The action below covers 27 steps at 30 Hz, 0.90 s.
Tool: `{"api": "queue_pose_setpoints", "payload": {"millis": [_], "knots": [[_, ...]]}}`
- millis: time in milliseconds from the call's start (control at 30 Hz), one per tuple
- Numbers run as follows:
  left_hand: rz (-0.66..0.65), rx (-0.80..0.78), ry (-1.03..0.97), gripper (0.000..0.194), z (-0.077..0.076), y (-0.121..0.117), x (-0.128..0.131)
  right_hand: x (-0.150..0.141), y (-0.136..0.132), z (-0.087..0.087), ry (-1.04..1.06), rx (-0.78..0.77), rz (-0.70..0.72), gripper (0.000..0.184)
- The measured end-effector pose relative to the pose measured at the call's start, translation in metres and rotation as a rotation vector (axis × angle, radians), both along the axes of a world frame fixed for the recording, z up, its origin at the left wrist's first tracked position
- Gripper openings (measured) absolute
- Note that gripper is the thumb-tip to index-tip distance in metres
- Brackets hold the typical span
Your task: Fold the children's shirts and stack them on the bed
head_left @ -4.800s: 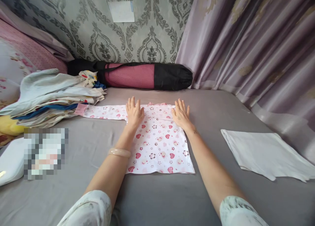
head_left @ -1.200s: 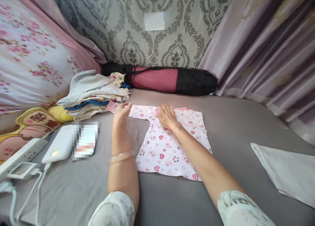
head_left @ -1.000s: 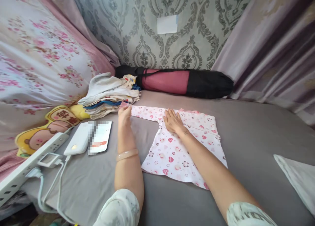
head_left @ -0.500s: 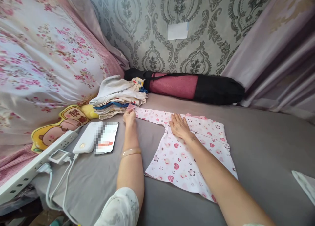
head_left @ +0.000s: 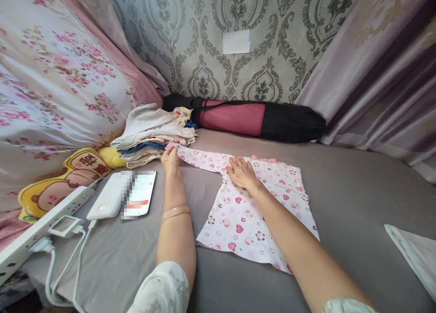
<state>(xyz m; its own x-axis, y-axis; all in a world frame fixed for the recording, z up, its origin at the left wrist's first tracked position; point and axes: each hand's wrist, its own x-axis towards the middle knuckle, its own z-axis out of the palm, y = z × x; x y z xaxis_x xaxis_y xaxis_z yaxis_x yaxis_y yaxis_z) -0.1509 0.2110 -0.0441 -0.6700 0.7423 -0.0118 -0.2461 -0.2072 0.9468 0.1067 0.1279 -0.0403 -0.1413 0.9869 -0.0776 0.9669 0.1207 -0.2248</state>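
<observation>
A white long-sleeved shirt (head_left: 252, 213) printed with pink hearts and flowers lies on the grey bed sheet (head_left: 347, 190). One sleeve stretches out to the left and ends in a pink cuff. My left hand (head_left: 170, 158) is closed on that sleeve at the cuff, beside the pile of clothes. The cuff end looks slightly raised. My right hand (head_left: 241, 171) lies flat on the shirt near the shoulder, its fingers stretched out. The shirt's right sleeve does not show. My right forearm covers part of the shirt's body.
Behind the cuff stands a pile of clothes (head_left: 153, 131). A pink and black rolled bag (head_left: 235, 117) lies along the wall. At left are a phone (head_left: 145, 192), a white power bank (head_left: 108, 197), a power strip (head_left: 41, 229) and a plush cushion (head_left: 54, 190). A white cloth (head_left: 413, 254) lies at right.
My left hand has gone from the shirt's shoulder to the cuff and closed on it. My right hand has moved from the right shoulder to the left one. The view has swung left.
</observation>
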Motion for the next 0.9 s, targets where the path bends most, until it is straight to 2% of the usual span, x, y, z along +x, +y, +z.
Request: {"api": "queue_pose_setpoints", "payload": {"millis": [100,267,400,667,833,900], "knots": [[0.010,0.046,-0.144,0.021,0.020,-0.008,0.006,-0.002,0.001,0.005,0.009,0.009,-0.013,0.059],[-0.096,0.213,-0.182,0.022,0.051,-0.021,0.015,-0.009,0.004,0.012,-0.025,0.019,-0.035,0.053],[-0.162,0.293,-0.234,0.024,0.068,-0.028,0.024,-0.015,0.010,0.020,-0.076,-0.037,-0.072,0.059],[-0.338,0.350,-0.141,0.041,0.091,-0.042,0.056,-0.030,0.032,0.031,-0.146,-0.169,-0.145,0.081],[-0.386,0.342,-0.100,0.045,0.097,-0.049,0.083,-0.025,0.029,0.033,-0.075,-0.193,-0.131,0.079],[-0.415,0.334,-0.085,0.047,0.098,-0.051,0.094,-0.016,0.023,0.034,0.016,-0.113,-0.119,0.071]]}}
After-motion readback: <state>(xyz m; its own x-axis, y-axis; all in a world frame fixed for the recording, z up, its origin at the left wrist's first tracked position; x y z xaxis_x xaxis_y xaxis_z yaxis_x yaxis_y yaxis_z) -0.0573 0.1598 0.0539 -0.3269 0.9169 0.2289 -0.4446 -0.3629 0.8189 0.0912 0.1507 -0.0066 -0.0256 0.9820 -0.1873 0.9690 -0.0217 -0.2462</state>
